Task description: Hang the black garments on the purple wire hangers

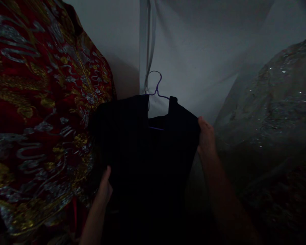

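Gripping the dark garment (142,153) at its right-hand shoulder edge with the right hand (207,136). Lower on the opposite side edge, left hand (106,185), thumb up against the cloth; rest of it in shadow, cannot tell how tight. Between both hands, draped over a purple hanger (159,81), lower bar showing in the neckline. To handle well, probably: keep light, even tension, level the shoulders, ease outward rather than down, to avoid slipping a side off the hanger. Hook just beside pale straps (148,44); cannot tell if looped on, so check before lifting. Tight on the left: red embroidered garment (53,102) behind the sleeve, raised thread likely to snag. Open room mostly upward, before the pale backdrop (199,44). Sparkly garment (283,95) off to the right, near the right forearm. Hem too dark to place.
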A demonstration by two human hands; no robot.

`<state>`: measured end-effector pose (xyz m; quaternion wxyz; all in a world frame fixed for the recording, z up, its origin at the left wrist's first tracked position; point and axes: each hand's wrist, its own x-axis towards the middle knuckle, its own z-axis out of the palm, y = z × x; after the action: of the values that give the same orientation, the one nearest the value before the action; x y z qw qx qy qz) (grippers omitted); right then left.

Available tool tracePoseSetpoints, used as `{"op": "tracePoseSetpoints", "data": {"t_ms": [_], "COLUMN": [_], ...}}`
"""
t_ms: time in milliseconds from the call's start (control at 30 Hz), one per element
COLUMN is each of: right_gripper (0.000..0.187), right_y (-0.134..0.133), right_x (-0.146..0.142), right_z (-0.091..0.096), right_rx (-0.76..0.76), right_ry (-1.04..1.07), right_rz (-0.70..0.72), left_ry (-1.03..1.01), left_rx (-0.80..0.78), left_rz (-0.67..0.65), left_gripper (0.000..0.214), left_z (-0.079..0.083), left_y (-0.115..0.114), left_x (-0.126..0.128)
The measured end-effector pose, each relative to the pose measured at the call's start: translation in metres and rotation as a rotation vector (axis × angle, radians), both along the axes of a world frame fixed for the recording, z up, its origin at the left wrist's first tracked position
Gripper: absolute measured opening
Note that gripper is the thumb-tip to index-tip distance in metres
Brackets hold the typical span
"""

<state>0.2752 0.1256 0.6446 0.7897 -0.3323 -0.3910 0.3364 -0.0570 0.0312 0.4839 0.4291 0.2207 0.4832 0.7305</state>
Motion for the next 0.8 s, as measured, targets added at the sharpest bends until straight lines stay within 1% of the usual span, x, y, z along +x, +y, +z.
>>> {"op": "tracePoseSetpoints", "data": {"t_ms": [67, 133, 200, 267, 367, 433, 500, 533, 567, 600, 633, 667, 700, 733, 767, 800], "right_gripper": [0.035, 0.036, 0.037, 0.038, 0.039, 0.041, 0.041, 0.038, 0.03, 0.02, 0.015, 0.018, 0.023, 0.027, 0.032, 0.036], "right_y": [0.0, -0.001, 0.0, 0.002, 0.001, -0.01, -0.032, -0.045, -0.059, -0.073, -0.084, -0.093, -0.099, -0.102, -0.102, -0.1], "right_x": [-0.004, -0.004, -0.003, 0.0, 0.001, -0.004, -0.016, -0.024, -0.035, -0.047, -0.059, -0.072, -0.084, -0.095, -0.104, -0.112], "right_z": [-0.005, -0.014, -0.024, -0.032, -0.044, -0.059, -0.08, -0.094, -0.108, -0.122, -0.135, -0.145, -0.152, -0.155, -0.154, -0.151], "right_rx": [-0.01, -0.015, -0.013, -0.006, 0.025, 0.064, 0.099, 0.104, 0.076, 0.041, -0.009, -0.068, -0.127, -0.171, -0.205, -0.226], "right_ry": [-0.014, -0.021, 0.006, 0.047, 0.06, -0.003, -0.074, -0.093, -0.085, -0.079, -0.102, -0.177, -0.286, -0.372, -0.437, -0.482], "right_rz": [0.069, 0.095, 0.077, 0.03, -0.08, -0.175, -0.334, -0.451, -0.539, -0.564, -0.507, -0.358, -0.114, 0.116, 0.277, 0.372], "left_ry": [0.037, 0.08, 0.079, 0.036, -0.018, -0.046, -0.088, -0.112, -0.138, -0.161, -0.179, -0.192, -0.202, -0.207, -0.207, -0.205], "left_rx": [-0.071, -0.134, -0.197, -0.247, -0.245, -0.231, -0.235, -0.244, -0.26, -0.278, -0.297, -0.315, -0.333, -0.347, -0.355, -0.36], "left_rz": [0.04, 0.039, 0.019, 0.015, 0.049, 0.062, 0.048, 0.035, 0.025, 0.012, -0.001, -0.008, -0.014, -0.019, -0.017, -0.013], "left_gripper": [0.057, 0.06, 0.058, 0.053, 0.05, 0.047, 0.043, 0.041, 0.039, 0.037, 0.036, 0.034, 0.032, 0.031, 0.031, 0.031], "left_z": [-0.007, -0.013, -0.017, -0.02, -0.023, -0.023, -0.021, -0.02, -0.018, -0.016, -0.014, -0.013, -0.012, -0.011, -0.01, -0.01], "left_y": [-0.008, -0.015, -0.019, -0.02, -0.02, -0.02, -0.019, -0.019, -0.019, -0.019, -0.019, -0.019, -0.019, -0.019, -0.02, -0.02], "left_x": [0.004, 0.009, 0.013, 0.016, 0.018, 0.018, 0.018, 0.018, 0.018, 0.018, 0.018, 0.018, 0.019, 0.019, 0.02, 0.02]}}
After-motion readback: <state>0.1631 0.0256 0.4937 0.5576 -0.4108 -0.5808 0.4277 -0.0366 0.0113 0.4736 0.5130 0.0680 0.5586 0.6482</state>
